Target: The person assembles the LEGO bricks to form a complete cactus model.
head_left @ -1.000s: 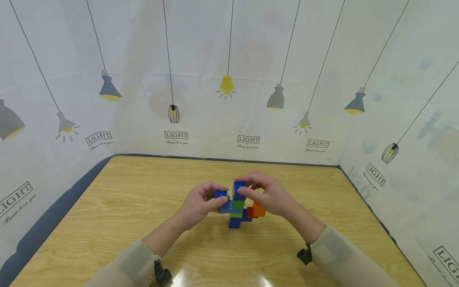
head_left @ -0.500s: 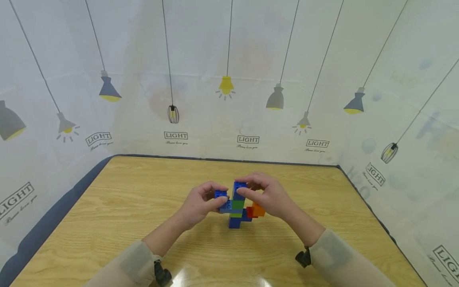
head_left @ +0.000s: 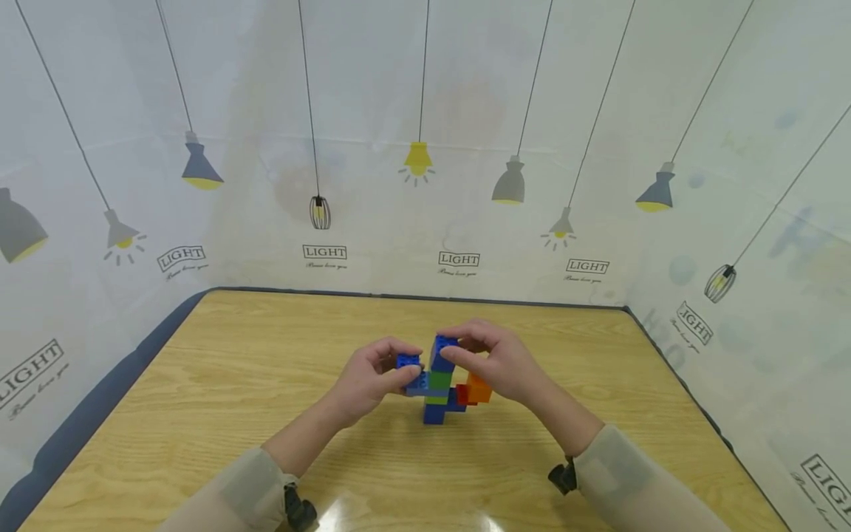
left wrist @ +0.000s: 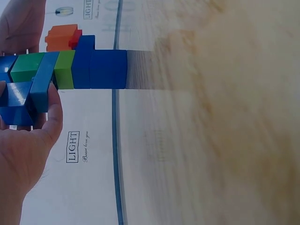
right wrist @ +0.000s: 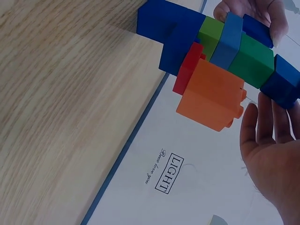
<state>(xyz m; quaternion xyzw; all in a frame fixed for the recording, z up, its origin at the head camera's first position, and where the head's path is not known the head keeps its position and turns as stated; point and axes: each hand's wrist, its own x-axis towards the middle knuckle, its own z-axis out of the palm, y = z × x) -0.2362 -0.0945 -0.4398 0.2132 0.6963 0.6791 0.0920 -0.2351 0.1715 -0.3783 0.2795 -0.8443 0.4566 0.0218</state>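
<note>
A tower of toy building bricks stands upright on the table, its dark blue base (head_left: 434, 414) lowest. Above the base come a lime brick (left wrist: 64, 70), a lighter blue plank-like brick (right wrist: 228, 40) jutting left, and a green brick (head_left: 439, 380). My left hand (head_left: 368, 380) pinches a blue brick (head_left: 408, 360) on the jutting end, thumb in front. At the top, my right hand (head_left: 501, 362) holds another blue brick (head_left: 443, 355) between thumb and fingers; this brick leans slightly right over the green one. A red piece (right wrist: 189, 69) and an orange brick (right wrist: 211, 93) stick out on the right.
The wooden table (head_left: 266, 347) runs back to a dark blue edging (head_left: 372, 295). Behind and at both sides hangs a pale sheet (head_left: 372, 96) printed with lamps. Black wrist cameras (head_left: 564, 476) sit at both cuffs.
The top blue brick in my right hand has gone from straight to leaning slightly right. My left hand keeps its grip, and the rest of the tower stays nearly still.
</note>
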